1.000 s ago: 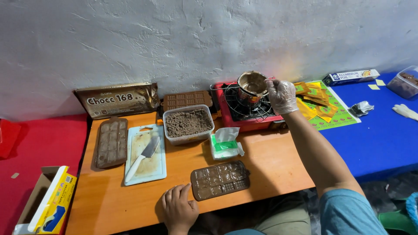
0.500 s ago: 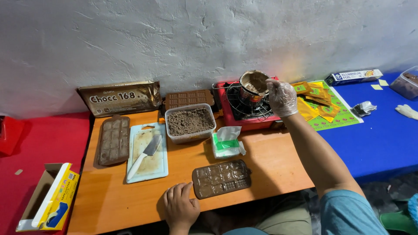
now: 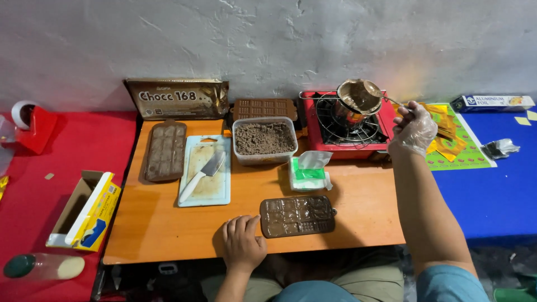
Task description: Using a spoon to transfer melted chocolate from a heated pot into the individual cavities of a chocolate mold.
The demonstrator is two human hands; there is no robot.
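Nearest the person, the bare left hand (image 3: pixel 242 242) rests flat, fingers loosely curled and gripping nothing, at the front edge of the low orange table (image 3: pixel 162 240), touching the near corner of one brown chocolate mould tray (image 3: pixel 297 215) filled with glossy dark chocolate. That tray looks light and flexible, likely to sag and spill if lifted by one end, so both short ends would be the safer hold. Just beyond it lies one small packet of tissues in green and white wrap (image 3: pixel 308 172). To the left sits one pale cutting board (image 3: pixel 206 178) with one knife (image 3: pixel 202 173) lying on it, and beside that a second filled mould tray (image 3: pixel 165 150). One clear tub of chocolate crumbs (image 3: pixel 264 140) stands mid-table, with a third, empty mould (image 3: pixel 265 108) behind it and one large chocolate packet (image 3: pixel 178 98) leaning on the wall. Farthest right, the gloved right hand (image 3: pixel 414 130) is closed around the thin handle of one small metal pot (image 3: pixel 358 96), held tilted just above the single red gas stove (image 3: pixel 345 124). The pot seems light but hot and slippery with melted chocolate; the handle is the only safe place to grasp.
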